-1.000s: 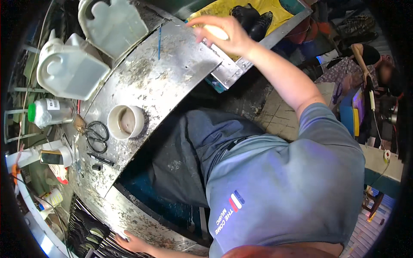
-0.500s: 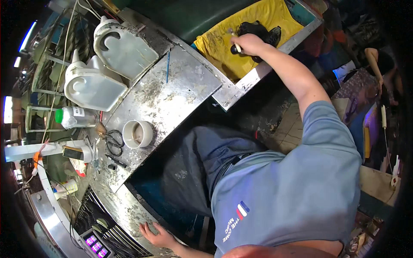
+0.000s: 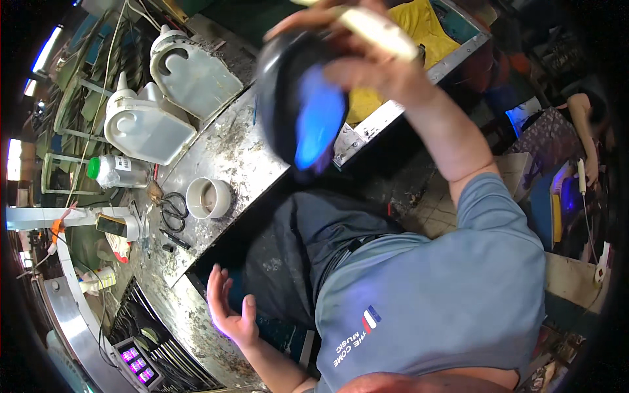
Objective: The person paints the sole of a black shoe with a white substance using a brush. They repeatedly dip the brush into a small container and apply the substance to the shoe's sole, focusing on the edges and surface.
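Observation:
My right hand is raised close to the camera and grips a black shoe with a blue inside. A pale stick-like object lies along the same fingers; it is blurred. The shoe hangs over the edge of the stained metal bench. My left hand is low on the left, fingers spread and palm up, holding nothing, just off the bench's near edge.
Two white plastic jugs lie at the bench's far end, next to a green-capped bottle. A white cup and scissors sit mid-bench. A yellow cloth lies beyond. Another person sits at right.
My right hand has lifted the black shoe off the yellow cloth and brought it up toward the camera. My left hand has come off the bench edge and opened.

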### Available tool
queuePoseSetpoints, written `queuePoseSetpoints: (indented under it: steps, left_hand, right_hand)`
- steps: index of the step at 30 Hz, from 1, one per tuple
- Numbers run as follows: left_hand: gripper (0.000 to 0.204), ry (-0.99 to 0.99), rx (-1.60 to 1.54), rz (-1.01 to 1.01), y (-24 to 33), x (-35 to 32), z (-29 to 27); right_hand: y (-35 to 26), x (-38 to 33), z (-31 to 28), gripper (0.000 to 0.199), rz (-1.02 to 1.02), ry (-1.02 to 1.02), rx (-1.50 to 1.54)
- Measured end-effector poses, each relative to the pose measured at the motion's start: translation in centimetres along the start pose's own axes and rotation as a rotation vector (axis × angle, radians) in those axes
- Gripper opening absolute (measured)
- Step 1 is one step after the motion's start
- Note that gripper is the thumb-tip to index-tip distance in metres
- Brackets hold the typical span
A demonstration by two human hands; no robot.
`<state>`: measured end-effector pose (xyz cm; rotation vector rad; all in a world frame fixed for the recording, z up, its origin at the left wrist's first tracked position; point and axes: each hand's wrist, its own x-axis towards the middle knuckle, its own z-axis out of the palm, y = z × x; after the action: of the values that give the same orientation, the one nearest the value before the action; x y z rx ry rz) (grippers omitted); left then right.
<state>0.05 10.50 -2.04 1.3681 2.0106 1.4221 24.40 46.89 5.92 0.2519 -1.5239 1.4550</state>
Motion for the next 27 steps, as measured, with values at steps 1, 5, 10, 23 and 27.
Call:
queuePoseSetpoints:
  steps: [1, 5, 10, 23, 27]
  left_hand:
    - [0.070, -0.046, -0.110, 0.049, 0.9, 1.5, 0.9]
    - [0.080, -0.347, -0.546, -0.035, 0.3, 0.1, -1.6]
    - [0.078, -0.268, -1.051, -0.298, -5.0, -1.0, -0.3]
    - [0.073, 0.225, -1.359, -0.579, -8.8, -14.4, 0.2]
    - [0.072, 0.278, -1.397, -0.582, -8.8, -16.2, 0.8]
  right_hand:
    - [-0.9, -0.2, 3.3, 0.053, 0.144, -0.005, -0.013]
    - [4.2, 0.4, 13.1, 0.068, 0.105, -0.214, 0.236]
    - [8.9, -1.3, 20.3, 0.062, 0.390, -0.348, 0.214]
    - [16.2, 4.0, 16.6, 0.027, 0.265, -0.547, -0.964]
    - [20.5, 3.1, 16.3, 0.021, 0.324, -0.710, -1.099]
